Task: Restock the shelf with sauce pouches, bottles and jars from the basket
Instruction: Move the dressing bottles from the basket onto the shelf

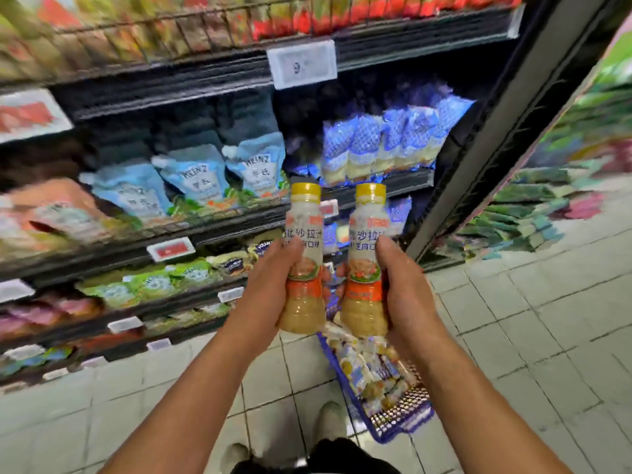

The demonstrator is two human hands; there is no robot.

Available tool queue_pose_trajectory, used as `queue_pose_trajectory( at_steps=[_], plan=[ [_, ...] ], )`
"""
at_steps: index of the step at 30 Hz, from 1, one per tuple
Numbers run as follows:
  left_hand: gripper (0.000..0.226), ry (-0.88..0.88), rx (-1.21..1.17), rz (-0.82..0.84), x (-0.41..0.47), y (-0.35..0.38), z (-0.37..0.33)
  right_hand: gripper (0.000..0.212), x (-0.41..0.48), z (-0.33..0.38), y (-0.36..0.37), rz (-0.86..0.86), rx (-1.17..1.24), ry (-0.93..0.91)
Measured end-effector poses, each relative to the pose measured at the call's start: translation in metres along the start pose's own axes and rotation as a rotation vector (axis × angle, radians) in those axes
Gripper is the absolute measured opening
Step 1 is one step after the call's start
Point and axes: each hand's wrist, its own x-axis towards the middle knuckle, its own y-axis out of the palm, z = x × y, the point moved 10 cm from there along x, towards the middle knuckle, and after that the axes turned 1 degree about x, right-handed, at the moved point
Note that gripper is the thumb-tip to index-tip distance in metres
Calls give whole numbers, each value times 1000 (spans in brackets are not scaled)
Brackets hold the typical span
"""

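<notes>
Left hand is gripping a yellow-capped plastic sauce bottle, right hand a matching bottle; blue mesh basket is sitting loaded.

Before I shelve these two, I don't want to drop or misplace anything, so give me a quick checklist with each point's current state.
1. Left hand grips the left clear plastic dressing bottle with its yellow cap: ok.
2. Right hand grips the matching right bottle: ok.
3. Both bottles upright, caps on: ok.
4. Free slot for them on the black shelf: cannot tell, the shelves are blurred.
5. Blue mesh basket on the tiled floor holds more stock: ok.
</notes>
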Motion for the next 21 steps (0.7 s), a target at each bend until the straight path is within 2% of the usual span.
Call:
queue_pose_trajectory(
  at_steps=[2, 6, 10, 13, 18, 21],
  plan=[
    [72, 47, -54, -28, -19, -26, -17, 59, -2, 4, 39, 97, 3, -1],
    [64, 150, -100, -136, -66, -91, -44, 59, -19, -3, 120, 254, 13, 28],
    [71, 241, -131, -274, -123, -159, -63, 44, -50, -19, 201, 388, -26, 30],
    [59, 303, -157, -364, -169, -212, -72, 41, -81, -31, 258, 476, -63, 4],
    [64, 389, -212, -464, -250, -291, -77, 60, -148, -66, 354, 641, -59, 92],
    [63, 432, -231, -521, -298, -337, -76, 65, -188, -85, 405, 738, -58, 108]
  ],
)
